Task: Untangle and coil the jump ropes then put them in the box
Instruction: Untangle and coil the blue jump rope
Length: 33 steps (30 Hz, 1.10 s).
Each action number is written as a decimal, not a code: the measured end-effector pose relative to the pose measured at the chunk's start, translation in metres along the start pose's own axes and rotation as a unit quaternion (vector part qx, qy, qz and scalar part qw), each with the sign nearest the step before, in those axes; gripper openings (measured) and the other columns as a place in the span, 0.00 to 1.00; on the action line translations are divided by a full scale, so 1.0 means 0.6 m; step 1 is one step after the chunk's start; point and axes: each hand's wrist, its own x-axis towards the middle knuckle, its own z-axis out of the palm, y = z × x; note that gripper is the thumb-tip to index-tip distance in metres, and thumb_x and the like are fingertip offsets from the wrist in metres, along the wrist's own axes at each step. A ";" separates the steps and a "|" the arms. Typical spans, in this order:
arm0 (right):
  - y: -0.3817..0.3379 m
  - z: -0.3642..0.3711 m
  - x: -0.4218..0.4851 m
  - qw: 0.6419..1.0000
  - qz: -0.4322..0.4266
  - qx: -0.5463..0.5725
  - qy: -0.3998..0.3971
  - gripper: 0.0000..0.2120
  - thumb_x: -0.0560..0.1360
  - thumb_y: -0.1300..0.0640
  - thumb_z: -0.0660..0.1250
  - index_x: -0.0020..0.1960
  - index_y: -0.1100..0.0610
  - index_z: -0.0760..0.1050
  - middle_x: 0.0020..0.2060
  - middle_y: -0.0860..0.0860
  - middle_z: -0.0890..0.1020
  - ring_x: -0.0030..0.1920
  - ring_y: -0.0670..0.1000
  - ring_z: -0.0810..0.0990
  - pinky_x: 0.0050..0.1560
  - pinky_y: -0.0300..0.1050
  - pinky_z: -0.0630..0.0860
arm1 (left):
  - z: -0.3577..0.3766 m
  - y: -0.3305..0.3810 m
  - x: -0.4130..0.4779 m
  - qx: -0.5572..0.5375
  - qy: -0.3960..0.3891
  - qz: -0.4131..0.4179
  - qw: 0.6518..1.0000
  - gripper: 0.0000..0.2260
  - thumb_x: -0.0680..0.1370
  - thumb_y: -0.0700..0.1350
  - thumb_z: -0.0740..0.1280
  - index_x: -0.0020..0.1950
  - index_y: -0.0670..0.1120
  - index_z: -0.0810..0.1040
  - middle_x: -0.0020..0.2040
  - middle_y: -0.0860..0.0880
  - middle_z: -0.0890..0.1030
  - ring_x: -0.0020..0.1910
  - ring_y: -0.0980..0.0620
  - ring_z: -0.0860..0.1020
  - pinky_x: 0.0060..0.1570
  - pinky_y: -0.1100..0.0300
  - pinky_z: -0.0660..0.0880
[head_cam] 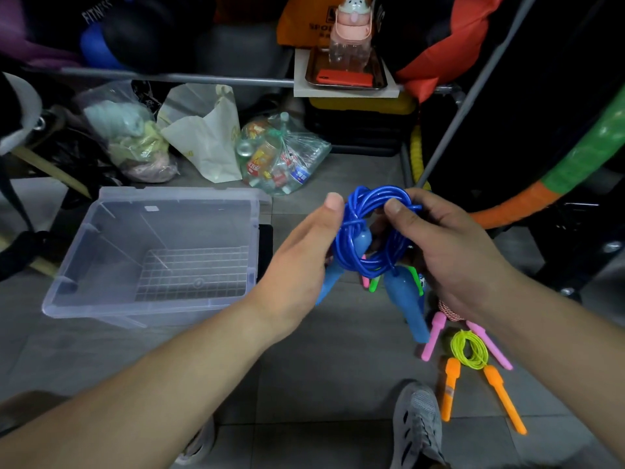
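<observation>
A blue jump rope point(370, 228), wound into a tight coil, is held up between both hands above the floor point(324, 367), right of centre. The coil's left side is gripped by the left hand point(304, 262): the thumb is laid straight up against the outer loops, while the fingers are passed behind the coil and mostly hidden. The coil's far right part is pinched by the right hand point(453, 258), with the thumb pressed down over the top strands and the fingers curled round them from the far side. Two blue handles point(406, 299) are left hanging below the coil, one near each hand.

A clear plastic box point(186, 192) is set on the floor to the left, just beside the left hand, open at the top, with only its ribbed bottom seen inside.

On the floor at the near right, a yellow-green rope point(470, 348) is seen already coiled, with its orange handles point(504, 397) spread toward the viewer. Pink handles point(434, 335) lie just beside it, partly covered by the right wrist. A grey shoe point(419, 428) is seen nearest.
</observation>
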 end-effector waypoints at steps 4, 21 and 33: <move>0.000 -0.002 0.000 1.000 -0.013 -0.022 0.007 0.08 0.80 0.57 0.64 0.44 0.51 0.80 0.35 0.48 0.83 0.37 0.47 0.81 0.39 0.41 0.80 | 0.005 -0.002 -0.001 0.053 -0.013 0.006 0.999 0.13 0.81 0.41 0.64 0.62 0.36 0.76 0.53 0.37 0.82 0.50 0.48 0.80 0.52 0.56 0.79; -0.014 -0.001 -0.003 0.985 0.042 0.169 -0.013 0.09 0.75 0.55 0.66 0.45 0.61 0.78 0.38 0.55 0.79 0.41 0.55 0.76 0.45 0.49 0.76 | 0.001 0.000 -0.009 0.136 -0.034 0.028 0.990 0.15 0.76 0.58 0.63 0.54 0.48 0.76 0.43 0.54 0.79 0.38 0.57 0.77 0.36 0.66 0.74; -0.038 -0.041 -0.002 0.977 -0.018 -0.180 -0.112 0.27 0.62 0.54 0.77 0.61 0.51 0.78 0.46 0.49 0.84 0.45 0.49 0.83 0.48 0.42 0.81 | -0.034 0.024 0.005 0.255 -0.150 -0.040 0.954 0.17 0.67 0.61 0.74 0.49 0.53 0.81 0.39 0.52 0.81 0.35 0.54 0.78 0.34 0.55 0.80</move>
